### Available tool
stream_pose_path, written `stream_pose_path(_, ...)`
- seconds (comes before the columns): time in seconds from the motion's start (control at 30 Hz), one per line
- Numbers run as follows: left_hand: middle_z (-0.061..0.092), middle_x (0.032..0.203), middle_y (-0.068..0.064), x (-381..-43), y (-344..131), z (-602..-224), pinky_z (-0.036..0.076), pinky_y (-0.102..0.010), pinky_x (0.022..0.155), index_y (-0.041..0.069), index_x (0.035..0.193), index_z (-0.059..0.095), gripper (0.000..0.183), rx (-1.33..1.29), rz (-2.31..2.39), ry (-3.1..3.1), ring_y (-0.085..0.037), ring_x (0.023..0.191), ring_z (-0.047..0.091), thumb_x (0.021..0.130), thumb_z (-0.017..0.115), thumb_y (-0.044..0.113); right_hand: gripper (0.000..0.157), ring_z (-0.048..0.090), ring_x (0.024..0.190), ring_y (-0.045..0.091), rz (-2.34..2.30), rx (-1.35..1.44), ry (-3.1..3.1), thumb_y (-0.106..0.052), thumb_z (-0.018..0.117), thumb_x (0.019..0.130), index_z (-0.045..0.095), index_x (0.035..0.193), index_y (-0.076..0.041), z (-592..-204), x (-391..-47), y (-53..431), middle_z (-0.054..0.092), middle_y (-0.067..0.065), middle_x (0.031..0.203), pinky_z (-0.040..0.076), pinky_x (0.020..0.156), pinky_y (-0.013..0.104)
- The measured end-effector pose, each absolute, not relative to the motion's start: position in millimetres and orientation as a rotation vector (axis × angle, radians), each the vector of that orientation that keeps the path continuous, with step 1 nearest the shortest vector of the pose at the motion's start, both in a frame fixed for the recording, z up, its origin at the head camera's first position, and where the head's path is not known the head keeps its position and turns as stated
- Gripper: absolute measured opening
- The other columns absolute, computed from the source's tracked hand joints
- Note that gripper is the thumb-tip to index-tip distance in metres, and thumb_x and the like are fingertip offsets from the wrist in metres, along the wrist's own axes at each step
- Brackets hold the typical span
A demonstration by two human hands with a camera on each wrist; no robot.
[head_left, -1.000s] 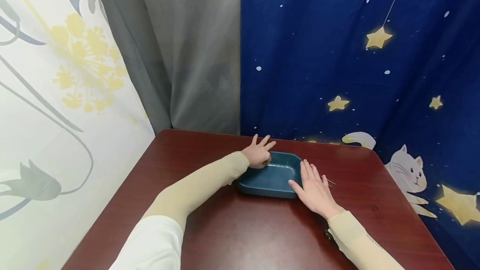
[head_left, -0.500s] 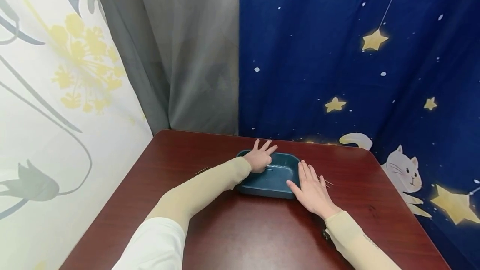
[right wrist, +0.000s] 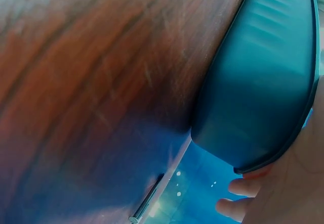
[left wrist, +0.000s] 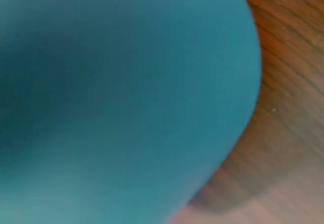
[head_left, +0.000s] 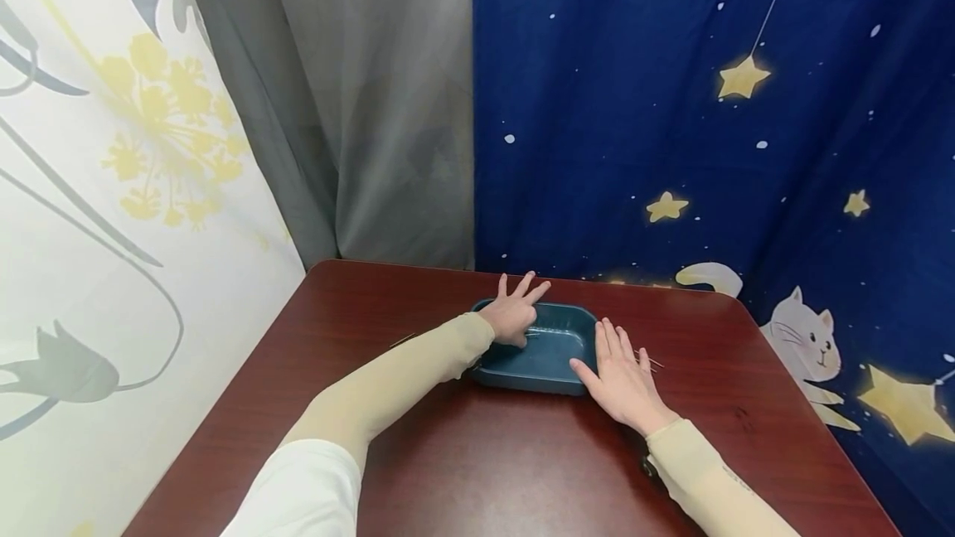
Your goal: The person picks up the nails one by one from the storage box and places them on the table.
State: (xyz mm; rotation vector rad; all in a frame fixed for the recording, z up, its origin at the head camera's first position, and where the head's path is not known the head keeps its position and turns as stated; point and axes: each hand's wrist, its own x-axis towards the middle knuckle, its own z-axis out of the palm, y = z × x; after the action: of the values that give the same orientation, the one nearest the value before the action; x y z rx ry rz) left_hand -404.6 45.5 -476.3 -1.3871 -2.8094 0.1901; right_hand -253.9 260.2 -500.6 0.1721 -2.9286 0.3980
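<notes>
A dark teal rectangular tray (head_left: 548,359) stands near the far side of the table. Over its left part reaches my left hand (head_left: 511,317), with three fingers spread upward; thumb and index finger point down into the tray, at a thin stick (head_left: 532,334) they seem to pinch. Its tip is small and hard to make out. My right hand (head_left: 622,375) rests with straight fingers along the tray's right rim. In the right wrist view its fingertips touch the far corner of the tray (right wrist: 258,82). The left wrist view is filled by the tray's blurred wall (left wrist: 152,97).
Several thin sticks (head_left: 655,361) lie on the table (head_left: 485,471) beyond the right hand. Another thin stick (head_left: 403,340) lies left of the tray. A dark rod (right wrist: 147,198) lies by the table edge. Grey and blue curtains (head_left: 582,106) hang behind.
My left hand has dipped slightly into the tray and shifted back a little left; a thin line now shows by its fingertips. The stick left of the tray has come into view. The right hand stays put.
</notes>
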Motion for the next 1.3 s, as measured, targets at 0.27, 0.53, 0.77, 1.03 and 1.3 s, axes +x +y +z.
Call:
stream_pose_path(0.27, 0.004, 0.169, -0.006, -400, 40, -460, 0.001, -0.078, 0.107, 0.030, 0.070, 0.071, 0.019, -1.361, 0.090, -2.799, -0.037, 0.151, -0.017, 0.083, 0.085, 0.034, 0.093, 0.015, 0.149, 0.043, 0.407, 0.161, -2.948, -0.065, 0.047, 0.098, 0.020, 0.160, -0.001, -501, -253, 262, 0.018, 0.019, 0.165, 0.014, 0.108, 0.075)
stream_pose_path(0.53, 0.003, 0.169, -0.004, -392, 29, -453, -0.005, -0.077, 0.107, 0.030, 0.069, 0.070, 0.020, -1.321, 0.036, -2.822, -0.035, 0.150, -0.020, 0.083, 0.085, 0.035, 0.097, 0.015, 0.149, 0.044, 0.417, 0.170, -2.925, -0.075, 0.031, 0.097, 0.020, 0.160, -0.002, -503, -252, 264, 0.018, 0.019, 0.165, 0.015, 0.107, 0.075)
stream_pose_path(0.77, 0.006, 0.169, -0.005, -383, 15, -447, -0.002, -0.079, 0.106, 0.030, 0.065, 0.069, 0.024, -1.305, -0.017, -2.804, -0.037, 0.151, -0.016, 0.082, 0.085, 0.032, 0.097, 0.016, 0.149, 0.044, 0.426, 0.172, -2.922, -0.074, 0.033, 0.097, 0.021, 0.159, -0.001, -504, -252, 262, 0.019, 0.019, 0.165, 0.015, 0.107, 0.075)
stream_pose_path(1.03, 0.006, 0.169, -0.007, -374, -8, -432, -0.006, -0.079, 0.104, 0.029, 0.064, 0.069, 0.023, -1.254, -0.113, -2.801, -0.038, 0.150, -0.019, 0.081, 0.084, 0.028, 0.099, 0.015, 0.149, 0.044, 0.420, 0.179, -2.923, -0.076, 0.031, 0.096, 0.020, 0.160, -0.001, -504, -253, 261, 0.018, 0.019, 0.165, 0.015, 0.107, 0.075)
stream_pose_path(1.3, 0.011, 0.168, -0.008, -372, -38, -416, -0.003, -0.079, 0.104, 0.030, 0.059, 0.064, 0.027, -1.109, -0.184, -2.808, -0.040, 0.151, -0.012, 0.079, 0.082, 0.027, 0.099, 0.015, 0.149, 0.044, 0.419, 0.182, -2.925, -0.076, 0.032, 0.096, 0.020, 0.160, -0.001, -502, -252, 260, 0.018, 0.019, 0.165, 0.016, 0.107, 0.075)
